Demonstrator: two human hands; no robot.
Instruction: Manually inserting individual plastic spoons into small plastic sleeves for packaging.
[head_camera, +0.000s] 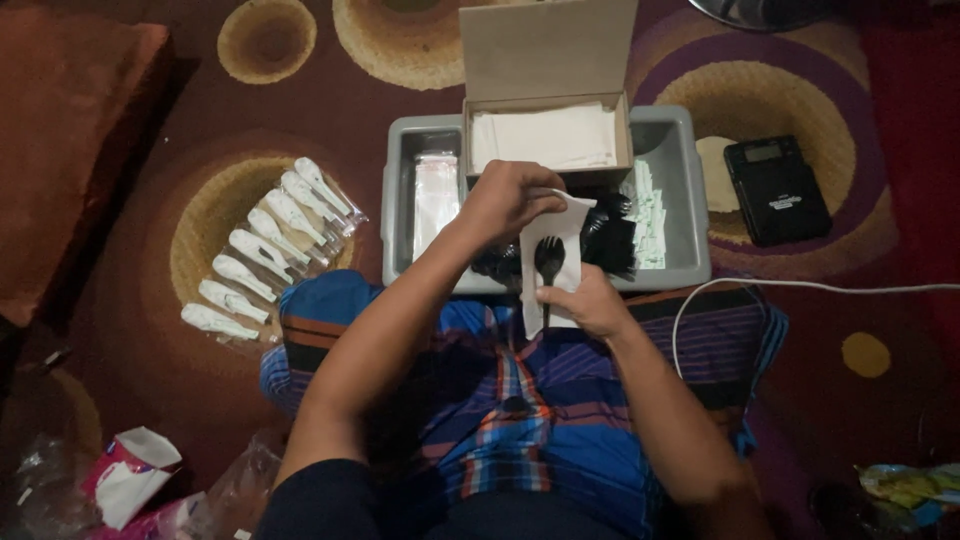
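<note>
My left hand (508, 198) pinches the upper edge of a white paper napkin (560, 232) over the grey tray. My right hand (588, 302) holds the napkin's lower part together with a black plastic spoon (549, 258) that lies upright on it. Behind the napkin, several black plastic utensils (612, 238) are heaped in the grey tray (680, 200). An open cardboard box (545, 60) with a stack of white napkins (543, 137) rests across the tray's far side.
A row of several wrapped white packets (262, 250) lies on the patterned carpet at the left. Clear plastic sleeves (436, 190) sit in the tray's left part. A black digital scale (777, 189) stands at the right, with a white cable (800, 286) nearby. Crumpled wrappers (130, 478) lie bottom left.
</note>
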